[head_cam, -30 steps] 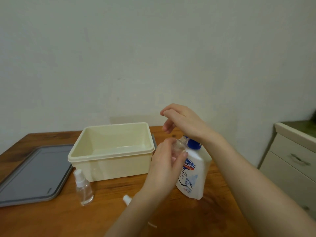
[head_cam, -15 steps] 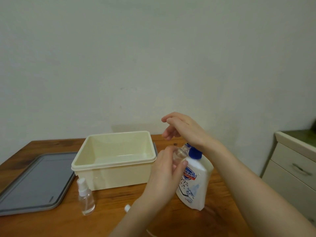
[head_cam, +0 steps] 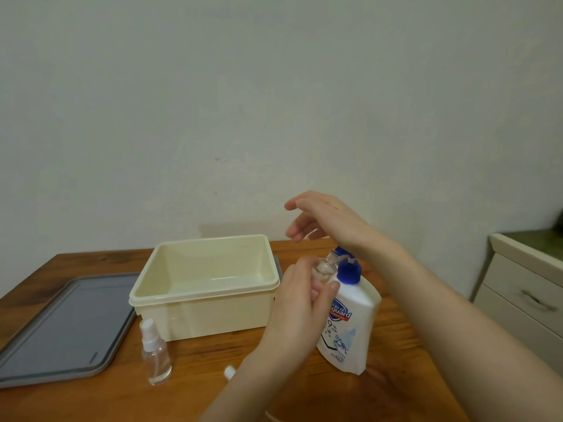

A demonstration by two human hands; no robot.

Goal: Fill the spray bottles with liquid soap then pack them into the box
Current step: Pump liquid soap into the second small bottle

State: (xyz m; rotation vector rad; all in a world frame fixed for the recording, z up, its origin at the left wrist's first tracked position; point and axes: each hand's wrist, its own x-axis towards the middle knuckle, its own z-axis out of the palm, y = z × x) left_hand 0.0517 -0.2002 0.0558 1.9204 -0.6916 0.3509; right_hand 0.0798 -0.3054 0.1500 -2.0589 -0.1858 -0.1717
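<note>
Two hands are working near the right edge of the wooden table (head_cam: 195, 376). The left hand (head_cam: 298, 306) is curling its fingers round a small clear bottle (head_cam: 323, 268), holding it upright with its open mouth just beside the spout of the blue pump. The right hand (head_cam: 329, 220) is hovering over that pump with its fingers relaxed and spread, gripping nothing, while its heel is sitting on the pump head. The soap bottle (head_cam: 350, 327), white with a blue pump, is standing on the table, leaning a little, just right of the left hand. A cream box (head_cam: 207, 318) is sitting open towards the table's back edge, beside the soap bottle. A capped spray bottle (head_cam: 155, 357) is standing upright in front of the box's left corner. A white spray cap (head_cam: 230, 372) is lying by the left forearm. A grey tray (head_cam: 61, 324) is lying flat along the left edge, and a cabinet (head_cam: 524, 300) is standing beyond the right edge.
</note>
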